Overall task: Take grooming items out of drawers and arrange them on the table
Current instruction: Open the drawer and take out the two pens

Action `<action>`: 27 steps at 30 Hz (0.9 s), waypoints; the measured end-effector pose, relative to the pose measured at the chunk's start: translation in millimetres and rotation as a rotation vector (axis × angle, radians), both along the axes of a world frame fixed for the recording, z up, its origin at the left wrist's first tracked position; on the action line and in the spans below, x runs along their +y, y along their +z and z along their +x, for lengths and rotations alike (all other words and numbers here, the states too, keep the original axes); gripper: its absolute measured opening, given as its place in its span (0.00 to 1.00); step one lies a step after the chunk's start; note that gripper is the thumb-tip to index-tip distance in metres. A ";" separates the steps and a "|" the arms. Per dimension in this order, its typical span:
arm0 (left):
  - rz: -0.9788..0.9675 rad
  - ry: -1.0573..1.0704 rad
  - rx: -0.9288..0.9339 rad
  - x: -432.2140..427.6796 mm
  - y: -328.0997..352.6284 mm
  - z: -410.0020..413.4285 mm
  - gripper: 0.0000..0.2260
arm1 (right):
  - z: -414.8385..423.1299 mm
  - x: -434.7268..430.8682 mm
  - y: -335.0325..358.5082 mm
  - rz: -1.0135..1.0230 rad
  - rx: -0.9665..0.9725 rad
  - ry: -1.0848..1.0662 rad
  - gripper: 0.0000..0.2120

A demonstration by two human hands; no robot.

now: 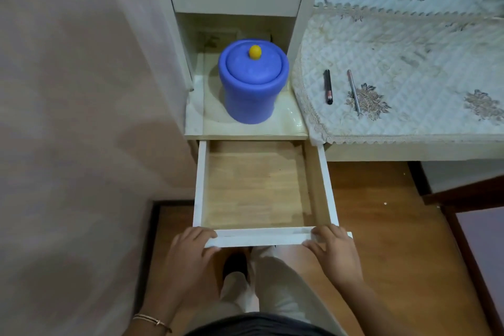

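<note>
Left hand (pixel 191 251) and right hand (pixel 334 251) each curl their grip over the drawer (pixel 261 237) front, 6 o'clock. I see only bare wood inside. Black tube (pixel 328 87) and thin pencil (pixel 354 91) lie on the worktop (pixel 409 68), 2 o'clock. Risk (my guess): overpulling drops the drawer off its runners.

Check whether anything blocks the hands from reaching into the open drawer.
Nothing visible does. The left hand and right hand hold the drawer front, and its inside lies open from above, showing only bare wood. The blue container stands on the shelf behind it.
</note>
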State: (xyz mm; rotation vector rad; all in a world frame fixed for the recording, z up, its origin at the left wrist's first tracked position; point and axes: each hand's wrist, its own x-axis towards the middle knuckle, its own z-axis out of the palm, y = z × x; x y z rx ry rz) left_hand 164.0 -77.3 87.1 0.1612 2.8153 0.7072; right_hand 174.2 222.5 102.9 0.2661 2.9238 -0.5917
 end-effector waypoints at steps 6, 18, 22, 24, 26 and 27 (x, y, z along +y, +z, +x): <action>-0.061 -0.007 0.076 7.0 -4.0 -36.5 0.14 | -37.3 2.9 -8.4 0.125 0.050 0.059 0.12; -0.192 0.104 0.241 30.4 9.5 -165.4 0.35 | -176.0 4.4 -7.1 0.375 0.302 0.261 0.41; -0.159 0.114 0.258 30.0 5.7 -184.9 0.32 | -192.7 7.7 -14.5 0.350 0.367 0.272 0.33; -0.183 0.137 0.281 30.5 5.8 -190.1 0.29 | -197.0 8.7 -17.3 0.336 0.382 0.264 0.30; -0.244 0.172 0.296 34.2 6.1 -193.7 0.27 | -201.6 7.4 -18.0 0.323 0.408 0.252 0.27; -0.268 0.199 0.296 36.8 6.7 -196.0 0.25 | -205.1 6.2 -18.1 0.318 0.423 0.238 0.26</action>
